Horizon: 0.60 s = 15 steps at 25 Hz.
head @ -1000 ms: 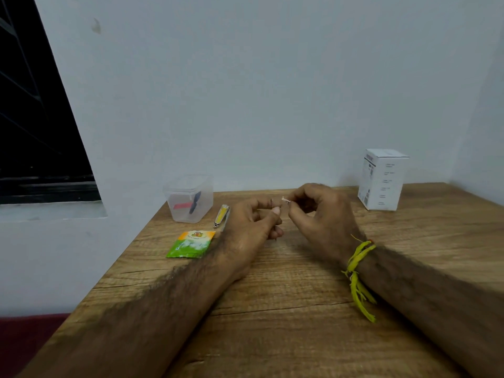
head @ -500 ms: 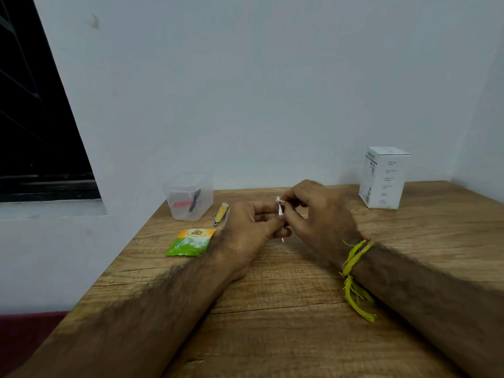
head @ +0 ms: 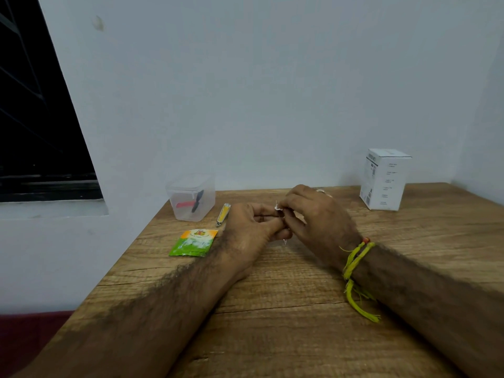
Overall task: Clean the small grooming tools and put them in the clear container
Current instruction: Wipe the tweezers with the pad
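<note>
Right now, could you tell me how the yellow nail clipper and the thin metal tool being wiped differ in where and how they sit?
The yellow nail clipper lies flat on the table, untouched; the thin metal tool is held upright in the left hand. The nail clipper is fully visible; the metal tool is mostly hidden, the right hand pinching a white wipe near its top. Both remain outside the clear container.

Print runs down the side of the white box (head: pixel 385 180) in short dark lines, with a code-like patch on its left face, all too small to read; the green and orange sachet (head: pixel 194 242) carries a round emblem and lettering, blurred beyond reading
</note>
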### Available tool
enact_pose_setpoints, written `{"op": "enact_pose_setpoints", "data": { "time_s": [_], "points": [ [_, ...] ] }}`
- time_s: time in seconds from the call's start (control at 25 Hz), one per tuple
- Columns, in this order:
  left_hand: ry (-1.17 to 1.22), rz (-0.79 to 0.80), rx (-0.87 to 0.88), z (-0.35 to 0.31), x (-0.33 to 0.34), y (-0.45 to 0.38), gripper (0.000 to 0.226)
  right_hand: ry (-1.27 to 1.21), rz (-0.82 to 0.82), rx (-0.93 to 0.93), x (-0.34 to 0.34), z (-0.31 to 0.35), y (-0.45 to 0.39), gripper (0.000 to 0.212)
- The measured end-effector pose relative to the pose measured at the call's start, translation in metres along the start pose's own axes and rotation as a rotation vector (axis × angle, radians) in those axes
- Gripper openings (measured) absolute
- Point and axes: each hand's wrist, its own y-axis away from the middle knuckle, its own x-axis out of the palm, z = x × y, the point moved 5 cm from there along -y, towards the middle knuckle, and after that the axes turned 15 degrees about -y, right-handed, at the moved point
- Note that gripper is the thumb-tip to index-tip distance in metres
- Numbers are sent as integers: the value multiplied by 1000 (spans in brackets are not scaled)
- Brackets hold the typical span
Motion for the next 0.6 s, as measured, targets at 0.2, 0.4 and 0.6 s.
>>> {"op": "enact_pose_setpoints", "data": {
  "time_s": [0.2, 0.4, 0.6],
  "points": [
    [-23, 9, 7, 1, 1, 0, 13, -13, 0, 4, 1, 1, 0, 20],
    [-30, -4, 15, 0, 0, 0, 10, -40, -10, 21, 0, 1, -1, 22],
    [-45, -12, 18, 1, -1, -1, 10, -59, -9, 26, -1, 0, -1, 22]
  ]
}}
